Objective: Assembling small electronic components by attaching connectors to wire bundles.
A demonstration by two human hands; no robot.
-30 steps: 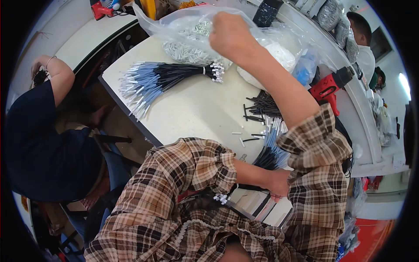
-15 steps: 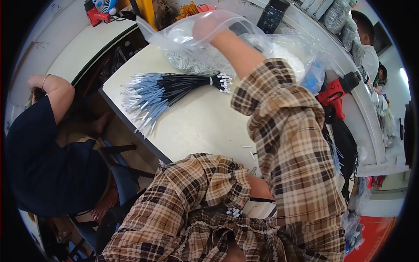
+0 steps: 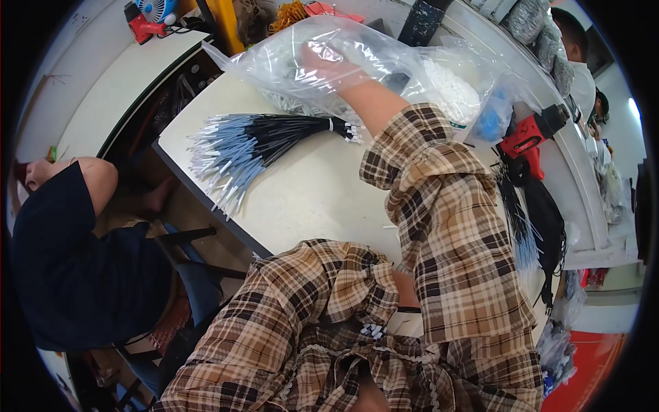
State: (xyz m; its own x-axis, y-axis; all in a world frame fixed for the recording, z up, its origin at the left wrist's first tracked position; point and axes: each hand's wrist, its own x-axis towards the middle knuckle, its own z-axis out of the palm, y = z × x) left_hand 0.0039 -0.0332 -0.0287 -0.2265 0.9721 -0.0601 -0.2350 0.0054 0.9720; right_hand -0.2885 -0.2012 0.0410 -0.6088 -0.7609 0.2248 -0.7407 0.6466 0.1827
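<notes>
Reaching right hand (image 3: 326, 58) inside plastic bag (image 3: 384, 62)

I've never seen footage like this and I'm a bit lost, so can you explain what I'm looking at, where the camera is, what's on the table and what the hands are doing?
There is no machine here: a person in a plaid shirt works with bare hands. The camera sits on that person's head and looks down through a very wide lens, so straight edges bend near the rim.

The right hand is reaching inside a clear plastic bag of small pale parts at the far side of the pale table. The bag blurs the hand, so whether it grips anything is unclear. The left hand is hidden behind the sleeves.

On the table lies a tied bundle of black cables with pale blue ends. More dark cables and a red power tool sit to the right. Another person in dark clothing sits at left.
</notes>
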